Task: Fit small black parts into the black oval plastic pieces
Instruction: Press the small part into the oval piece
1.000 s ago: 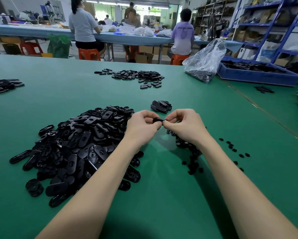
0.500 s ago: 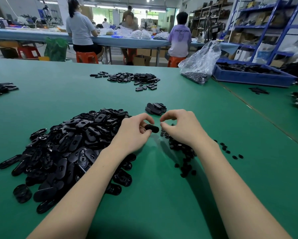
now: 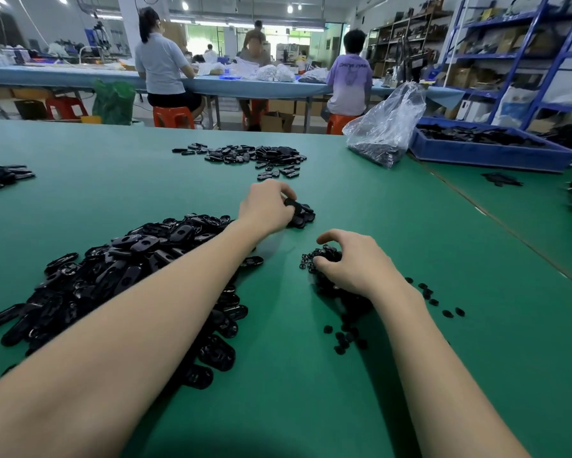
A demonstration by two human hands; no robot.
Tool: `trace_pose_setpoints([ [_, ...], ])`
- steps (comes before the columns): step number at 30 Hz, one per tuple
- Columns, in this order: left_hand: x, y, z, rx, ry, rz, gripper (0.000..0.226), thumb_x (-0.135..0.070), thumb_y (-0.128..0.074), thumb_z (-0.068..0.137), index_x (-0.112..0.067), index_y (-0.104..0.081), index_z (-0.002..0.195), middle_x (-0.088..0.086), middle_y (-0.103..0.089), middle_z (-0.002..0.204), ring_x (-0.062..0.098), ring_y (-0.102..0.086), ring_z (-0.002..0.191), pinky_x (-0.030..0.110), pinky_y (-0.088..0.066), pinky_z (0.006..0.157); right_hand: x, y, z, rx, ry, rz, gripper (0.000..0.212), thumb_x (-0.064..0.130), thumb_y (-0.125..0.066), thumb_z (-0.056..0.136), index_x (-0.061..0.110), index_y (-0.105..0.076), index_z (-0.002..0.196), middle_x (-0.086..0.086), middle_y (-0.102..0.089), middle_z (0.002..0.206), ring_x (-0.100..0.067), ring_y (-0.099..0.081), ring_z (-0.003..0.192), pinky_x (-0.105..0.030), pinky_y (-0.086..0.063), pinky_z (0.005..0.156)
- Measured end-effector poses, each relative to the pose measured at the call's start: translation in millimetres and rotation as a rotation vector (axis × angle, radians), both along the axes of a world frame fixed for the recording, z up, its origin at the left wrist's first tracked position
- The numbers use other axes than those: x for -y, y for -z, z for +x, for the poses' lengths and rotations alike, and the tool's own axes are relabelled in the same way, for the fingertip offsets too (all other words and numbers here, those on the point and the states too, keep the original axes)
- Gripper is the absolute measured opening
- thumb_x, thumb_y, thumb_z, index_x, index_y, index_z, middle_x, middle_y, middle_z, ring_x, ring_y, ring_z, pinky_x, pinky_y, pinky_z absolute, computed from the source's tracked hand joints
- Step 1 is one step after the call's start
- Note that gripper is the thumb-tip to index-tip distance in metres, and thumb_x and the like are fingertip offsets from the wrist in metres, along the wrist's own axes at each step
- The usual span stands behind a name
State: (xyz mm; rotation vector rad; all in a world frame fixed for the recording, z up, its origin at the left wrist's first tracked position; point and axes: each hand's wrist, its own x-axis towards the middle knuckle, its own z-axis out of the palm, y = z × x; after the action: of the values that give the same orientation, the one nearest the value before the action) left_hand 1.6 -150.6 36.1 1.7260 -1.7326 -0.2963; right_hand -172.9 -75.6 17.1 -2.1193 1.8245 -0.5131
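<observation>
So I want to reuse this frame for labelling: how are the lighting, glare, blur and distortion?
Head view: even overhead lighting, with soft shadows on the green table beneath both forearms; small glints on the big pile of oval pieces; the left hand and right hand look sharp; wide-angle bending tilts the blue shelving and stretches the forearms; far workers are soft.

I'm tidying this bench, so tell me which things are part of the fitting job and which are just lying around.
In the job:
- big oval piece pile
- small parts heap under the right hand
- small stack where the left hand holds an oval piece

Lying about:
- clear plastic bag
- blue bin
- far pile
</observation>
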Motion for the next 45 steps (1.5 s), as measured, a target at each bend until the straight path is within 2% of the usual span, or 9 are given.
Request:
trace_pose_setpoints([
  [4,33,-1,-11,-0.099,-0.041,0.052,0.024,-0.014,-0.066,0.089,-0.023,-0.073,0.111,0.005,-0.070,0.115,0.022,-0.064,0.106,0.036,-0.055,0.094,2,3,-2,0.033,0.006,-0.003,0.038,0.044,-0.062,0.093,0.038,-0.060,0.131,0.002,-0.060,0.136,-0.021,-0.052,0.128,-0.051,-0.041,0.110],
  [13,36,19,-7,0.074,-0.100,0.045,0.035,-0.043,-0.066,0.094,-0.027,-0.065,0.125,0.001,-0.061,0.130,0.022,-0.059,0.118,0.036,-0.052,0.096,6,6,-3,0.047,-0.018,-0.042,0.033,0.044,-0.062,0.093,0.038,-0.063,0.125,0.005,-0.063,0.132,-0.020,-0.054,0.123,-0.045,-0.045,0.104],
  [19,-29,11,10,-0.223,0.022,-0.043,0.017,-0.031,-0.063,0.094,-0.026,-0.063,0.110,-0.011,-0.066,0.095,0.012,-0.062,0.084,0.023,-0.046,0.071,6,8,-1,0.006,-0.018,-0.051,0.028,0.040,-0.064,0.092,0.034,-0.069,0.118,0.000,-0.063,0.130,-0.023,-0.053,0.124,-0.043,-0.047,0.102],
  [22,-66,11,24,-0.025,0.124,0.039,0.012,-0.026,-0.062,0.093,-0.027,-0.068,0.103,-0.013,-0.068,0.095,0.011,-0.063,0.082,0.023,-0.050,0.077,7,7,2,-0.028,-0.023,-0.095,0.029,0.039,-0.063,0.092,0.031,-0.069,0.120,-0.002,-0.061,0.133,-0.023,-0.048,0.131,-0.040,-0.045,0.103],
  [27,-94,21,31,0.462,0.067,0.126,0.029,-0.026,-0.057,0.094,-0.025,-0.062,0.123,0.003,-0.061,0.125,0.026,-0.051,0.122,0.039,-0.041,0.105,5,11,8,-0.043,-0.042,-0.099,0.026,0.038,-0.065,0.092,0.031,-0.070,0.116,0.002,-0.062,0.130,-0.020,-0.049,0.128,-0.036,-0.043,0.094],
  [31,-98,26,31,0.528,0.041,0.120,0.030,-0.017,-0.055,0.094,-0.025,-0.059,0.123,0.003,-0.062,0.124,0.027,-0.047,0.122,0.040,-0.035,0.103,5,12,10,-0.047,-0.060,-0.129,0.023,0.034,-0.066,0.091,0.028,-0.073,0.112,0.002,-0.065,0.127,-0.022,-0.052,0.126,-0.038,-0.048,0.099],
  [36,-101,31,36,0.421,0.075,0.040,0.030,-0.012,-0.055,0.093,-0.029,-0.060,0.118,-0.006,-0.069,0.108,0.022,-0.051,0.114,0.037,-0.034,0.098,3,12,14,-0.036,-0.082,-0.172,0.019,0.029,-0.067,0.089,0.030,-0.077,0.106,0.006,-0.067,0.124,-0.020,-0.053,0.124,-0.038,-0.051,0.096],
  [43,-101,32,33,-0.263,0.087,0.014,0.018,-0.018,-0.067,0.088,-0.034,-0.068,0.097,-0.011,-0.068,0.080,0.006,-0.060,0.061,0.016,-0.050,0.068,1,12,16,-0.074,-0.105,-0.167,0.019,0.030,-0.069,0.088,0.039,-0.080,0.100,0.014,-0.067,0.123,-0.017,-0.056,0.120,-0.031,-0.047,0.088],
  [45,-101,34,31,-0.451,0.090,0.075,0.017,-0.017,-0.067,0.089,-0.032,-0.071,0.094,-0.004,-0.070,0.082,0.016,-0.065,0.061,0.025,-0.059,0.072,0,13,17,-0.070,-0.095,-0.174,0.017,0.031,-0.069,0.089,0.040,-0.081,0.097,0.015,-0.068,0.121,-0.017,-0.056,0.118,-0.030,-0.044,0.085],
])
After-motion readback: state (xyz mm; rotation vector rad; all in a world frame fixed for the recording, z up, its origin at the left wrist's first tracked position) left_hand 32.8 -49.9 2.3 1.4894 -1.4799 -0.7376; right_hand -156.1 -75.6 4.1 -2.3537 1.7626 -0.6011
